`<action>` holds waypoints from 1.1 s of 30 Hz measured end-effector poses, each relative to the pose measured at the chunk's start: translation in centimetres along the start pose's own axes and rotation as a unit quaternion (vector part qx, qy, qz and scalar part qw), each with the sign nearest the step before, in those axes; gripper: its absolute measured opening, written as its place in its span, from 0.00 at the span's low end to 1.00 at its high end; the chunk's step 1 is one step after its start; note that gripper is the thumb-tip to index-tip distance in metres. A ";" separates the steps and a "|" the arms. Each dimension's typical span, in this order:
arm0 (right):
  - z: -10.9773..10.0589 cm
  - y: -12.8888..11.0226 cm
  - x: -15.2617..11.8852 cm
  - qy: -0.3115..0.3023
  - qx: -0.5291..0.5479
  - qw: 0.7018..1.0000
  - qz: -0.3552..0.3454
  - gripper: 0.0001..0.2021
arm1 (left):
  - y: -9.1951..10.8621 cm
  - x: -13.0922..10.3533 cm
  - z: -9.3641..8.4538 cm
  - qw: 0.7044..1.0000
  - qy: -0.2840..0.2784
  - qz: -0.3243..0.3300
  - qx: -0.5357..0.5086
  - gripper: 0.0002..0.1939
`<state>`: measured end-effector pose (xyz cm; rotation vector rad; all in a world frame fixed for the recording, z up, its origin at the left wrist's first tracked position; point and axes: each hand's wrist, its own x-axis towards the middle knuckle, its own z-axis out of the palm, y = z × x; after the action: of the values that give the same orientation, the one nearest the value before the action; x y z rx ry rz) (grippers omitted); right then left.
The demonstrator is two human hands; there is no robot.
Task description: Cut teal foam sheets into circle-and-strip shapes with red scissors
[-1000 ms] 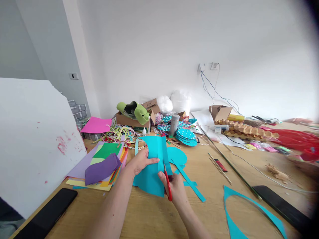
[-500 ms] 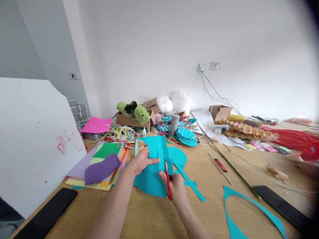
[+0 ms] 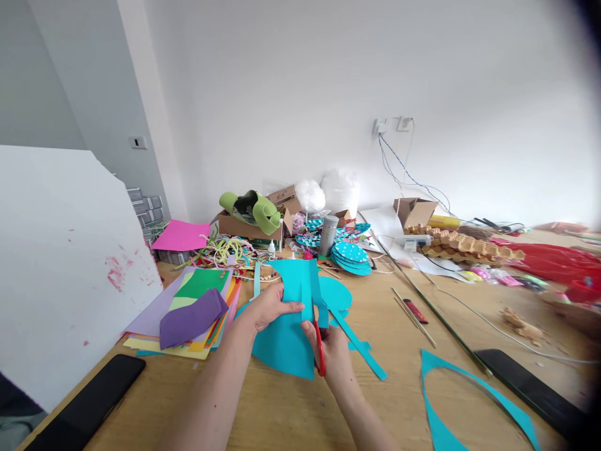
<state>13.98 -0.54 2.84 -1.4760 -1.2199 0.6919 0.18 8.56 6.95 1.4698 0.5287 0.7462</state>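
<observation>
My left hand (image 3: 270, 308) grips a sheet of turquoise paper (image 3: 286, 351) by its left side, thumb on top. Red-handled scissors (image 3: 320, 351) are in my right hand (image 3: 335, 354), their blades at the sheet's right part, where a narrow strip (image 3: 315, 285) is partly separated along the edge. The sheet's upper left edge is curved. Behind it lie a turquoise paper disc (image 3: 335, 293) and a long cut strip (image 3: 359, 344) on the wooden table (image 3: 282, 413). Most of the blades are hidden by the paper.
Coloured paper sheets (image 3: 188, 313) are stacked on the left, with a black phone (image 3: 89, 401) in front. A turquoise offcut (image 3: 429, 401), a red cutter (image 3: 416, 311) and thin sticks (image 3: 413, 317) lie to the right. Craft supplies and a cardboard box (image 3: 248, 227) line the back.
The turquoise sheet has shifted slightly right and down at its lower edge. The scissors sit a little further along the strip; both hands keep their holds.
</observation>
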 end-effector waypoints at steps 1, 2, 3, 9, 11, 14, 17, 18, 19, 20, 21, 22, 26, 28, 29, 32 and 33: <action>0.0 0.1 0.0 -0.001 0.001 1.000 0.002 0.27 | -0.1 0.0 0.0 1.000 0.003 -0.002 0.002 0.19; 0.1 0.1 0.0 -0.004 0.006 1.000 0.002 0.27 | -0.1 0.0 0.0 1.000 0.005 -0.005 0.003 0.19; 0.1 0.2 0.0 -0.007 0.011 1.000 0.003 0.27 | -0.1 0.0 0.0 1.000 0.005 -0.007 0.004 0.19; 0.0 0.0 0.0 -0.020 0.023 0.999 0.036 0.26 | 0.1 -0.1 0.1 1.000 -0.015 -0.019 0.002 0.19; -0.1 0.1 0.1 -0.016 0.020 0.999 0.028 0.26 | 0.3 -0.2 0.3 0.999 -0.017 -0.029 0.000 0.20; -0.1 0.2 0.1 -0.009 0.025 0.999 0.021 0.26 | 0.4 -0.2 0.5 0.999 -0.014 -0.034 0.000 0.21; 0.0 0.1 0.1 -0.003 0.027 0.999 0.028 0.26 | 0.3 -0.2 0.5 0.999 -0.012 -0.034 -0.001 0.21; 0.0 0.0 0.1 0.002 0.025 0.999 0.030 0.27 | 0.3 -0.2 0.5 0.999 -0.010 -0.035 0.000 0.21; 0.1 -0.1 0.1 0.008 0.023 0.999 0.031 0.27 | 0.2 -0.2 0.5 0.999 -0.008 -0.036 0.001 0.21; 0.1 -0.2 0.1 0.014 0.021 0.999 0.031 0.28 | 0.1 -0.1 0.4 0.999 -0.006 -0.038 0.003 0.21; 0.1 -0.3 0.1 0.017 0.020 0.999 0.030 0.28 | 0.1 -0.1 0.4 0.999 -0.004 -0.039 0.003 0.21; 0.0 -0.4 0.1 0.018 0.020 0.999 0.028 0.28 | 0.0 -0.1 0.4 0.999 -0.004 -0.041 0.001 0.21; 0.0 -0.3 0.0 0.005 0.016 0.999 0.031 0.28 | 0.1 -0.1 0.6 0.999 -0.008 -0.035 -0.008 0.23; 0.1 -0.1 -0.1 -0.007 0.025 0.999 0.032 0.27 | 0.2 -0.1 0.6 1.000 0.010 -0.024 -0.012 0.22; 0.2 0.1 -0.1 -0.015 0.033 0.999 0.032 0.27 | 0.3 -0.1 0.6 0.999 0.025 -0.018 -0.011 0.22; 0.4 0.2 -0.3 -0.033 0.066 0.996 0.045 0.27 | 0.4 -0.1 0.6 0.998 0.062 -0.005 0.004 0.23; 0.5 0.2 -0.4 -0.039 0.074 0.995 0.053 0.27 | 0.4 0.0 0.6 0.998 0.066 -0.003 0.010 0.23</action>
<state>13.50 -0.69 2.46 -1.4086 -1.1287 0.8993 0.52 8.14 7.39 1.4441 0.6422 0.8402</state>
